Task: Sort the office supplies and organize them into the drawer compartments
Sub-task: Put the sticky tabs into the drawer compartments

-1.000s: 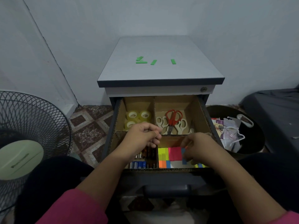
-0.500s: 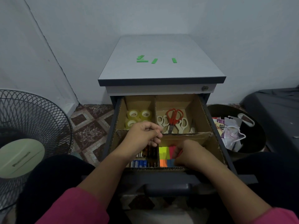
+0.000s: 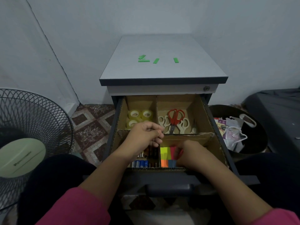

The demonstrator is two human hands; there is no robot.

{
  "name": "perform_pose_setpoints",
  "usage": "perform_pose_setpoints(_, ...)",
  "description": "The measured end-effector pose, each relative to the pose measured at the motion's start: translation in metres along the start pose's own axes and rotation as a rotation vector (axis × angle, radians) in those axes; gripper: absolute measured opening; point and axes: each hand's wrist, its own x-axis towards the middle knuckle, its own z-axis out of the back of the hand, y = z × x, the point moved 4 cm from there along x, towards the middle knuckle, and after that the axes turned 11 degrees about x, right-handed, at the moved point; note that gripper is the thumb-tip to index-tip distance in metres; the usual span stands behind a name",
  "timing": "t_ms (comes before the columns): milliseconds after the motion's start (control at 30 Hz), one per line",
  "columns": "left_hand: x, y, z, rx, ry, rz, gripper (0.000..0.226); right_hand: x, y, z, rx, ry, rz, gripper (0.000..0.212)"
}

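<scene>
Cardboard walls split the drawer (image 3: 209, 127) into boxes. Her right hand (image 3: 188, 154) pinched pink sticky notes (image 3: 172, 151) at five o'clock; her left hand (image 3: 146, 135) hung curled, maybe holding nothing.

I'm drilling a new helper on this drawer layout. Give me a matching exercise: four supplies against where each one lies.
Things:
1. tape rolls
2. scissors
3. batteries
4. green strips

Places:
A. on the cabinet top
B. front-left compartment
C. back-right compartment
D. back-left compartment

Pairs: 1-D, 2-C, 3-B, 4-A
</scene>
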Motion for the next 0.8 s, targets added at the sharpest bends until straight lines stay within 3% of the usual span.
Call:
perform_pose_setpoints(600, 0.000, -0.001, -0.001, 0.010, -0.003, -0.003, 0.013, 0.006, 0.006, -0.001, -0.082, 0.124, 0.008, 0.022)
perform_pose_setpoints(800, -0.002, -0.002, 0.000, -0.001, 0.002, -0.005, 0.014, 0.002, -0.005, 0.012, -0.015, 0.027, -0.008, 0.015)
